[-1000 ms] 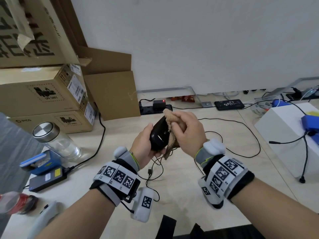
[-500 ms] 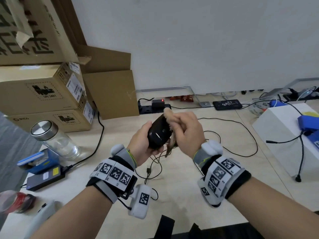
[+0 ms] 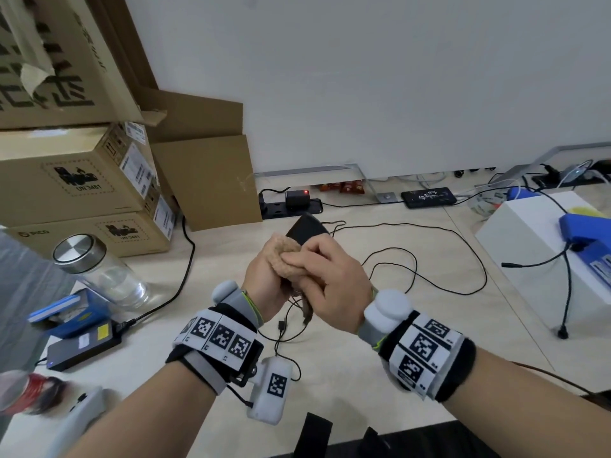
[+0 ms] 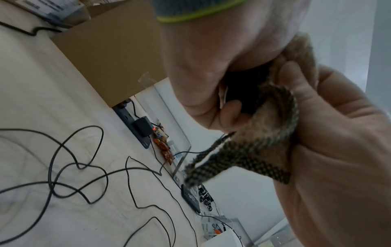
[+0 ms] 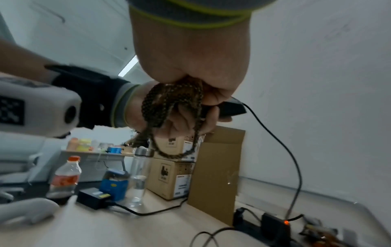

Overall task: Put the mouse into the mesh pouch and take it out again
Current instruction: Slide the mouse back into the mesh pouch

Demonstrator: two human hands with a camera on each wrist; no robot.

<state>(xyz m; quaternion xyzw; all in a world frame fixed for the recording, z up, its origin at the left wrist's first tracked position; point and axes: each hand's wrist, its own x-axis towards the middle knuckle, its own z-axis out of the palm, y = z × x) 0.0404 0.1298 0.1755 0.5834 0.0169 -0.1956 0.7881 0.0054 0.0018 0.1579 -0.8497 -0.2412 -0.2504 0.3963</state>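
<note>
Both hands are raised above the table's middle, pressed together. My left hand [image 3: 264,276] grips the black wired mouse [image 3: 307,229], whose far end sticks out beyond the fingers; in the right wrist view the mouse [image 5: 230,108] trails its cable. My right hand [image 3: 330,276] pinches the tan mesh pouch [image 3: 287,259] against the mouse. In the left wrist view the pouch [image 4: 275,117] lies bunched over the dark mouse [image 4: 243,86]. Its dark braided drawstring [image 5: 169,108] hangs from my right fist. How far the mouse sits inside the pouch is hidden.
Cardboard boxes [image 3: 82,180] are stacked at the back left, with a glass jar [image 3: 99,269] and blue items in front. A power strip [image 3: 291,206] lies by the wall. Loose black cables [image 3: 413,259] loop over the table. A white box [image 3: 535,246] stands at the right.
The mouse's top faced me in my left hand before; now the pouch covers its near part and only the far end shows. Both hands turned and closed together.
</note>
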